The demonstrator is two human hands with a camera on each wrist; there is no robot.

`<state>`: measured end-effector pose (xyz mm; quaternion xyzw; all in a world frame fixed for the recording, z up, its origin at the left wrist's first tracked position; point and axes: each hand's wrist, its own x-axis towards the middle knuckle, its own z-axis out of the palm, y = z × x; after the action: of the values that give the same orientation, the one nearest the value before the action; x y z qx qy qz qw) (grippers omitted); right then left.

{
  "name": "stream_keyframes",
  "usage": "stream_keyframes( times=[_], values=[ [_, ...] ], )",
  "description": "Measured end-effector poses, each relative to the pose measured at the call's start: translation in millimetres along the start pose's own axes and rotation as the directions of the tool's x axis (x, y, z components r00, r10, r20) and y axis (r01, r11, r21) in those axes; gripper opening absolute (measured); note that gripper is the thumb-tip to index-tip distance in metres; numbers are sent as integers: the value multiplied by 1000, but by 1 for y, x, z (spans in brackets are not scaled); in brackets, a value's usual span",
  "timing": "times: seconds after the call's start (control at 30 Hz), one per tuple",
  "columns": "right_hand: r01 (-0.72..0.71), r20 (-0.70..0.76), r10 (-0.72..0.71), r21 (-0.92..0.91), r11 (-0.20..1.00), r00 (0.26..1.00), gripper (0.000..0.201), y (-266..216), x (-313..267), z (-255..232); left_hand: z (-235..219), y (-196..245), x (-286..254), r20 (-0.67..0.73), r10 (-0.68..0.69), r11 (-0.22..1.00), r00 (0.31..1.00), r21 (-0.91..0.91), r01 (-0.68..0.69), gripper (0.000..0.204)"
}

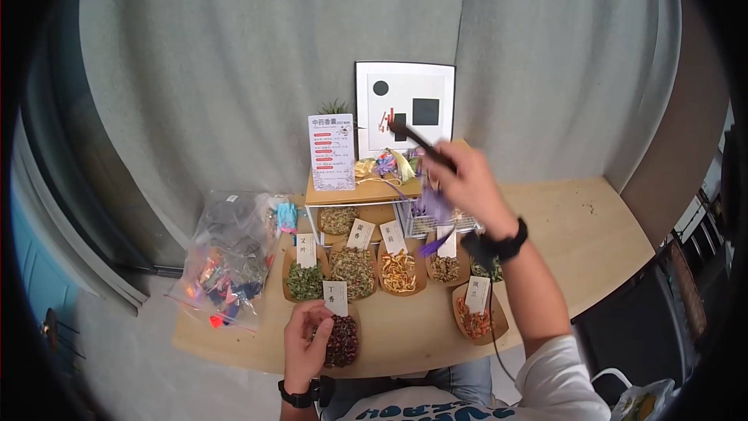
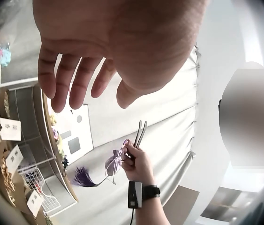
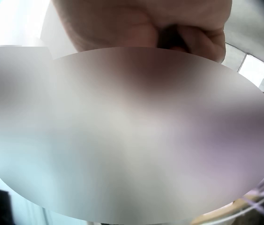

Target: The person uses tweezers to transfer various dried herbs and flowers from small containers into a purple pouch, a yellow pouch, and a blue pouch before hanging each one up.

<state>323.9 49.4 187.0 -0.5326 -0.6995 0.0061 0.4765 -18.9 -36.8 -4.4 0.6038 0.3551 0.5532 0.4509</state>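
Raised over the table, my right hand [image 1: 471, 187] [image 2: 139, 165] [image 3: 146, 23] grips dark tongs [image 1: 425, 148] [image 2: 141, 134], which point away to the upper left in the head view. From the same hand hangs a small purple pouch [image 2: 113, 164] with a purple tassel [image 1: 436, 245] [image 2: 83, 178]. My left hand [image 1: 308, 339] [image 2: 122, 42] is at the left side of a paper tray of dark red buds [image 1: 343, 343]. Its fingers are loosely bent and hold nothing; whether it touches the tray is unclear. Blurring covers most of the right wrist view.
Several paper trays of dried herbs with label cards stand across the table [image 1: 545, 281], among them yellow slices [image 1: 399, 273] and an orange mix [image 1: 474, 320]. Behind them are a small shelf [image 1: 327, 196], a printed card [image 1: 333, 152] and a framed picture [image 1: 366, 78]. A plastic bag [image 1: 234, 226] lies left.
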Motion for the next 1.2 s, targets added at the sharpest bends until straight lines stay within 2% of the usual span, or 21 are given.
stream_keyframes(
  times=[0.1,0.2,0.3,0.33,0.37,0.5,0.53,0.6,0.63,0.67,0.7,0.73,0.8,0.87,0.93,0.97,1.03,1.07,1.1,1.17,1.2],
  values=[
    [-20,0,20,-202,979,1000,17,5,67,-2,-24,-13,-12,-85,-69,995,994,66,75,26],
    [-2,54,16,-262,965,998,21,57,115,28,-43,-17,-25,-148,-120,988,982,82,133,25],
    [-71,154,113,-256,964,982,26,92,120,65,-49,-18,-32,-214,-136,987,967,52,150,23],
    [-87,144,151,-376,923,978,27,104,115,76,-49,-16,-33,-218,-139,987,966,55,154,23],
    [-85,149,150,-370,925,977,27,112,109,81,-47,-13,-33,-209,-123,984,970,98,146,22],
    [-103,-49,93,-278,955,994,30,116,78,81,-50,-15,-24,-135,-110,971,985,197,135,19],
    [-90,-30,85,-209,974,996,34,113,66,75,-51,-12,-17,-159,-116,968,981,202,147,19],
    [-73,0,74,-83,994,997,43,105,37,72,-53,-2,13,1,-165,911,986,384,152,17],
    [-53,-13,53,9,999,998,44,78,18,69,-53,-4,34,26,-122,900,992,424,99,18],
    [-160,88,152,100,982,985,42,80,0,71,-56,-10,59,54,-81,885,995,462,47,20],
    [-180,157,162,105,978,974,40,75,-22,71,-62,-18,88,80,-122,838,989,542,60,24],
    [-289,201,243,239,927,949,36,68,-48,79,-69,-27,120,103,-163,786,981,615,66,28],
    [-381,332,283,280,881,900,29,39,-93,81,-75,-43,185,-23,-236,571,971,805,158,36],
    [-440,383,321,283,852,866,28,28,-135,90,-97,-102,256,-46,-142,361,989,928,95,49],
    [-446,464,314,208,870,829,25,17,-166,91,-101,-133,299,-65,-147,298,987,949,107,75],
    [-450,453,325,201,870,830,25,13,-178,90,-98,-137,315,-50,-146,306,988,948,93,75],
    [-559,538,414,133,819,734,23,6,-200,89,-92,-148,336,14,-324,177,946,983,46,90],
    [-569,525,433,125,813,733,23,3,-208,90,-90,-158,339,39,-288,162,957,987,9,71],
    [-566,540,410,155,810,735,23,1,-216,89,-98,-175,347,60,-291,172,955,985,-10,71],
    [-568,542,406,168,806,736,24,-3,-221,84,-109,-226,371,-17,-290,105,957,993,49,46],
    [-600,563,428,157,785,707,21,-8,-222,80,-102,-215,364,-57,-173,151,983,985,84,37]
  ],
)
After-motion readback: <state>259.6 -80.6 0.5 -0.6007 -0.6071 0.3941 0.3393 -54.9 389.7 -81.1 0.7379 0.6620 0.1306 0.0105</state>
